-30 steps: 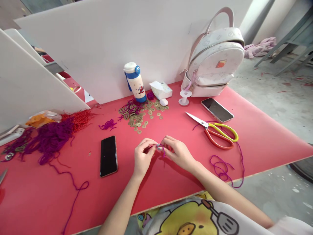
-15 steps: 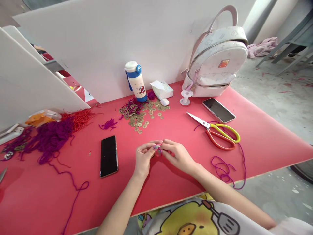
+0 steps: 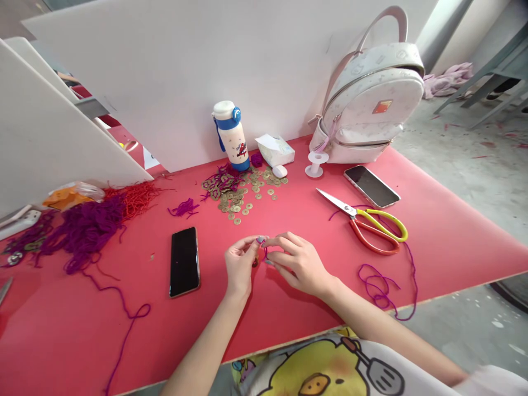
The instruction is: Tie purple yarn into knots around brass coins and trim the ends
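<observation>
My left hand [image 3: 241, 264] is closed in a pinch on a short piece of purple yarn [image 3: 265, 251], low over the red table near its front edge. Part of a coin [image 3: 255, 260] shows below the left fingers, though how it is held is hidden. My right hand [image 3: 299, 261] is bent around the same yarn, its fingertips at the strands beside the left thumb. Beyond my hands lie many brass coins [image 3: 236, 209] with holes, and clipped purple yarn [image 3: 183, 207] is near them.
A black phone [image 3: 184, 263] lies left of my hands. Scissors [image 3: 367, 220], another phone [image 3: 372, 186] and loose purple yarn [image 3: 381, 294] lie right. A bottle [image 3: 233, 137], tissue pack [image 3: 280, 151], white spool [image 3: 316, 165] and backpack [image 3: 371, 104] stand behind. Purple yarn [image 3: 88, 228] is heaped left.
My right hand's fingers have spread a little and shifted slightly off the left fingertips, showing more of the yarn between them. The left hand has moved slightly left.
</observation>
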`<state>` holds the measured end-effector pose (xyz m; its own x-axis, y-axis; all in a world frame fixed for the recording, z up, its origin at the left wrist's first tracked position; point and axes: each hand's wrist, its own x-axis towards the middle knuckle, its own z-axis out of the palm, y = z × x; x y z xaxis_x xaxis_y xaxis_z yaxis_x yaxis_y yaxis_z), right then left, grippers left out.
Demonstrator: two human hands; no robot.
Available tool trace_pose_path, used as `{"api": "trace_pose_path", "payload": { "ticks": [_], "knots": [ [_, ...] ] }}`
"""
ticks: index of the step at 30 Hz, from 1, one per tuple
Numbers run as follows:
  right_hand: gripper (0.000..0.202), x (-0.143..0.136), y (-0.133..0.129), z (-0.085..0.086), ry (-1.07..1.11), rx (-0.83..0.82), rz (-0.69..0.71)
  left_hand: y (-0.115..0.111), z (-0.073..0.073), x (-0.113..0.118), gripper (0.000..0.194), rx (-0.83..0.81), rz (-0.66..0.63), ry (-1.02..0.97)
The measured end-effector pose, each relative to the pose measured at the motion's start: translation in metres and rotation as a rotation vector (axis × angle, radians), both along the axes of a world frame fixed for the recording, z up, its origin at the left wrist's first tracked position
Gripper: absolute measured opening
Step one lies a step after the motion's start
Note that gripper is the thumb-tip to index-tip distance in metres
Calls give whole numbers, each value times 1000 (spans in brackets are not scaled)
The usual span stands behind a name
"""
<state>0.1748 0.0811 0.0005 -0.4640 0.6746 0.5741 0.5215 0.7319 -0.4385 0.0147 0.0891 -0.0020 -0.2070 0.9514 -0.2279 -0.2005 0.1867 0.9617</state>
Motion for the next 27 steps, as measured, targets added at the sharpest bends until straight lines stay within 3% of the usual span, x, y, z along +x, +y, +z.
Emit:
{"api": "trace_pose_path", "payload": {
  "ticks": [7, 14, 20, 27],
  "knots": [
    [20, -1, 0, -2, 81, -126, -40, -1, -2, -1, 23, 62, -26, 130],
    [23, -1, -1, -3, 36, -192, 95, -6, 1, 0, 12, 302, -67, 519],
    [23, 4, 2, 1, 119, -280, -62, -5, -3, -2, 10, 346, -219, 720],
    [22, 8, 6, 3, 220, -354, -201, -5, 0, -1, 12, 333, -272, 707]
  ]
}}
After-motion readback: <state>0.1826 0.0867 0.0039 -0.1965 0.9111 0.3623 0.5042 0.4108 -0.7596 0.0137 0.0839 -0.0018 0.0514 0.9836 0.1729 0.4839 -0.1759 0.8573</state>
